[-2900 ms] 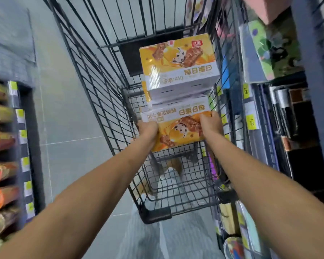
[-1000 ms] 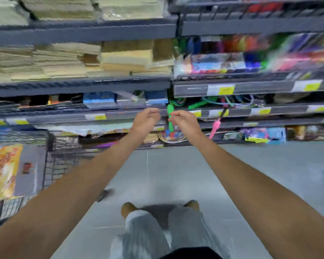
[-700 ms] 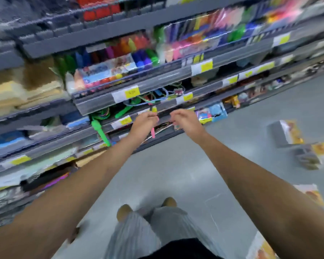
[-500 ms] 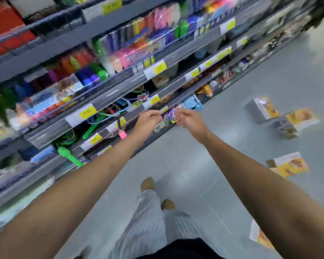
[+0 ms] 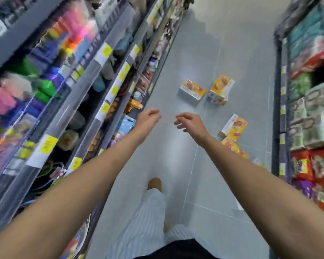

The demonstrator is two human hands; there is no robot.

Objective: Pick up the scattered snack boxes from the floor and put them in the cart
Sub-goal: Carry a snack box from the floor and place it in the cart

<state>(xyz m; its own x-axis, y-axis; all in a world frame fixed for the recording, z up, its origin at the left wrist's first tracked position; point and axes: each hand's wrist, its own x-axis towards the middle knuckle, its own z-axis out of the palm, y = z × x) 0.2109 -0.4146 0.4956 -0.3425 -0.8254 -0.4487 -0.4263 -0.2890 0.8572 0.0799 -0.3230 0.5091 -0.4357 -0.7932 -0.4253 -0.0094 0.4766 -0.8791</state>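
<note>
Left hand (image 5: 148,118) and right hand (image 5: 190,124) are hovering empty, fingers slack, presumably readying for a pickup; nearer snack boxes (image 5: 234,127) are lying just beyond the right wrist on the floor (image 5: 176,161), farther snack boxes (image 5: 192,90) beside each other up the aisle, cart unseen

Yellow-and-white snack boxes (image 5: 192,90) lie on grey floor tiles (image 5: 204,53); the trousers (image 5: 148,221) are pale-striped.

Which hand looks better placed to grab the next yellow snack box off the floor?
Right hand, likely: the nearest yellow-and-white cardboard snack box lies just to its right, while the left hand is nearer the store shelves.
</note>
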